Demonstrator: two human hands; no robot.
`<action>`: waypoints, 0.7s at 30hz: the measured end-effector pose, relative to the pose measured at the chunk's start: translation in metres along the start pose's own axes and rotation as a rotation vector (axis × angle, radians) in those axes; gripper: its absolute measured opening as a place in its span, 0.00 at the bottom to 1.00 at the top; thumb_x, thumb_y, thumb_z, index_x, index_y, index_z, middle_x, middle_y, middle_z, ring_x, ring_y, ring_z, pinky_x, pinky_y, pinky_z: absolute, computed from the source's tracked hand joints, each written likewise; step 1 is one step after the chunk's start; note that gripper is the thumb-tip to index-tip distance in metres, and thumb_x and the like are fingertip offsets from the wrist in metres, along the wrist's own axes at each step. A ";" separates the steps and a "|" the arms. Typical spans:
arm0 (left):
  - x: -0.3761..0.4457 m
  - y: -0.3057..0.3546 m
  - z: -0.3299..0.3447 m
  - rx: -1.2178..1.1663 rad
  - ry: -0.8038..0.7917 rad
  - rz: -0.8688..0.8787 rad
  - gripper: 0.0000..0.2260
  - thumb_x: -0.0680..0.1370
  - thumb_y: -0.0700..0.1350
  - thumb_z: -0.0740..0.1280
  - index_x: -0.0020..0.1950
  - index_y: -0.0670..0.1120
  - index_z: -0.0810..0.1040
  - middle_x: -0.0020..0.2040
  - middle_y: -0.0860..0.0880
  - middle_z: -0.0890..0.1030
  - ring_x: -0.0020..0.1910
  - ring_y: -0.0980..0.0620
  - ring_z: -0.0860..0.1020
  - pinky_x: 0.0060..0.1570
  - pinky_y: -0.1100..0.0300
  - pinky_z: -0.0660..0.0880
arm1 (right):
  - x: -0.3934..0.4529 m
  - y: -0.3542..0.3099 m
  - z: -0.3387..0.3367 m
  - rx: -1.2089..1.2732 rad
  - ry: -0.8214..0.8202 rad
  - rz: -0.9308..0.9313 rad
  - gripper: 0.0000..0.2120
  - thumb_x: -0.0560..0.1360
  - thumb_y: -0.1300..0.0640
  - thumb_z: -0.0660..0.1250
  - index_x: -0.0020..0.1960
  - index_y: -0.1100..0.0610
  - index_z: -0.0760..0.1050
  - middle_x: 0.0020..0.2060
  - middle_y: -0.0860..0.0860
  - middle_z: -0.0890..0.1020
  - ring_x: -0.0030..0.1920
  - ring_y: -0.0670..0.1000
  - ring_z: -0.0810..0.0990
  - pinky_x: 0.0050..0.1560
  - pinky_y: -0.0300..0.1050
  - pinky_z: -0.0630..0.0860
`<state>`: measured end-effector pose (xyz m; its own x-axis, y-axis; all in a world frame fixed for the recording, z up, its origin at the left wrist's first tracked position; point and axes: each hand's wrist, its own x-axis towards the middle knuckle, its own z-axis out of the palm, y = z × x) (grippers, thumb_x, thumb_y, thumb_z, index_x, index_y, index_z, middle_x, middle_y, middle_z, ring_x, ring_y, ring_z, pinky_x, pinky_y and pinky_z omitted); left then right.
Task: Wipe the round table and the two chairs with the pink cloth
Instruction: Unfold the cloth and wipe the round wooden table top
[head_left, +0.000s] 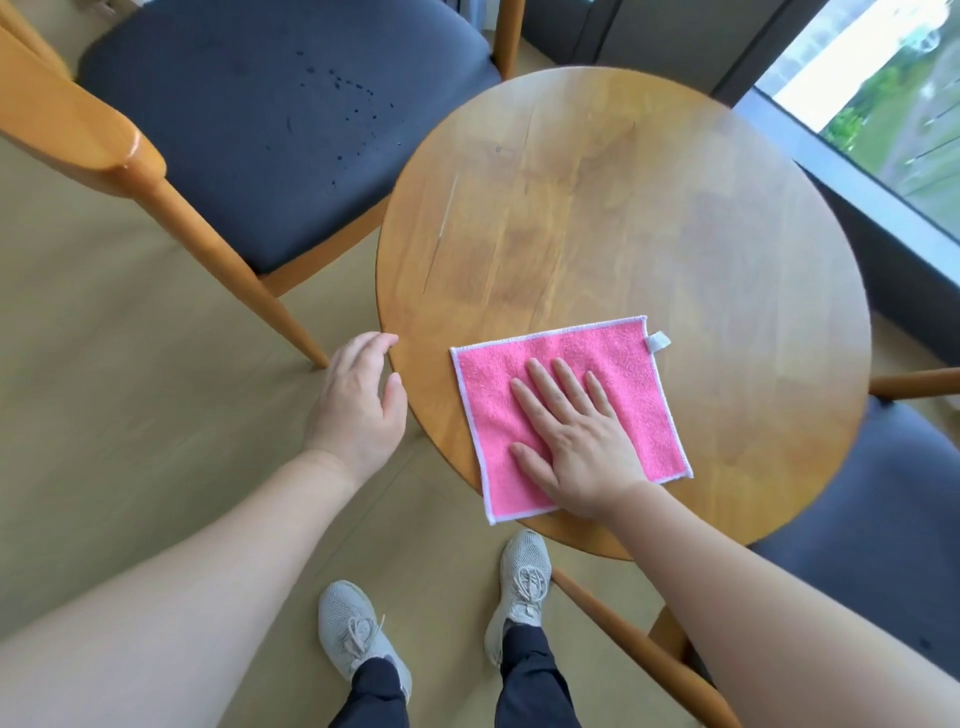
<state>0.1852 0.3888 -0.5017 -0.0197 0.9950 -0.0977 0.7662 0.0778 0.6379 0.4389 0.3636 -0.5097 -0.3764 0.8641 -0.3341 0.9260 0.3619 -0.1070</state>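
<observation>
Table-wiping step: right hand (574, 441) lies open, palm flat on pink cloth (566, 410); left hand (358, 402), open, apparently steadies round table (675, 218) rim; next, sweep forward.

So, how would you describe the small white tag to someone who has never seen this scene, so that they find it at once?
Start at the round wooden table in the middle of the view, then find the pink cloth lying flat near its closer edge, under the right hand. The white tag sticks out from the cloth's far right corner. It is a short loop, unlike the thin white trim that runs around the cloth.
</observation>
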 end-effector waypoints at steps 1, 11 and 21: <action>0.002 0.002 0.001 0.004 -0.002 0.007 0.17 0.79 0.41 0.59 0.68 0.42 0.70 0.67 0.45 0.71 0.67 0.48 0.67 0.64 0.59 0.62 | 0.001 0.007 -0.001 -0.004 -0.005 0.003 0.33 0.78 0.34 0.43 0.79 0.46 0.45 0.77 0.45 0.44 0.78 0.51 0.40 0.76 0.55 0.39; 0.007 0.031 0.001 0.025 0.016 0.144 0.14 0.76 0.36 0.64 0.61 0.40 0.76 0.62 0.44 0.75 0.63 0.46 0.71 0.61 0.57 0.66 | -0.019 0.003 -0.010 0.150 0.158 0.426 0.36 0.77 0.34 0.48 0.77 0.56 0.57 0.76 0.58 0.58 0.74 0.60 0.56 0.74 0.56 0.52; 0.012 0.048 0.005 0.015 -0.009 0.217 0.12 0.74 0.34 0.64 0.57 0.40 0.77 0.58 0.44 0.77 0.61 0.46 0.73 0.61 0.58 0.68 | -0.004 -0.023 0.005 0.335 0.145 0.383 0.36 0.79 0.39 0.54 0.79 0.57 0.47 0.78 0.53 0.46 0.77 0.53 0.39 0.74 0.50 0.33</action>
<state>0.2247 0.4041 -0.4763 0.1520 0.9878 0.0338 0.7612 -0.1388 0.6334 0.4188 0.3497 -0.5109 0.0122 0.9605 -0.2779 0.9473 -0.1001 -0.3044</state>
